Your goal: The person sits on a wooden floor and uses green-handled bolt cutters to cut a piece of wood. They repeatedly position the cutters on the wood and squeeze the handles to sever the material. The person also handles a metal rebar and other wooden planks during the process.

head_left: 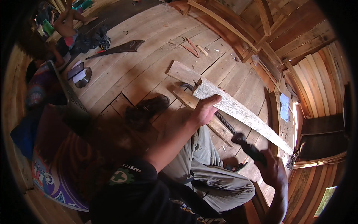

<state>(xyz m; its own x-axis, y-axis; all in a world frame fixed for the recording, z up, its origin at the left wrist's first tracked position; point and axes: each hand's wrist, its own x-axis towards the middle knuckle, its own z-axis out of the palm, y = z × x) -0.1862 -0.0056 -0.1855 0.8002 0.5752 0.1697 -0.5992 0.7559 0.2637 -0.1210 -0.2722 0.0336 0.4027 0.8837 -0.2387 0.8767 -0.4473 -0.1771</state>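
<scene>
A long whitish, rough-faced wooden beam (242, 112) slants from the middle of the floor toward the lower right. Near its upper end my left hand (207, 110) is closed on it, thumb on the pale face and fingers hidden beneath. My right hand (274, 170) is closed round the dark handle (253, 152) of a tool. A dark rounded part (238, 138) meets a ribbed metal bar (225, 122) that runs up under my left hand. A dark curved hook (186, 86) shows by the beam's end; whether it joins the bar is hidden. More boards (181, 71) lie beneath.
On the plank floor (149, 67) lie a handsaw (119, 50), a round saw blade (85, 77), a phone (75, 70) and a red-handled tool (192, 48). People sit or lie at the left. Timber framing (231, 28) and a blue sheet (284, 106) are on the right.
</scene>
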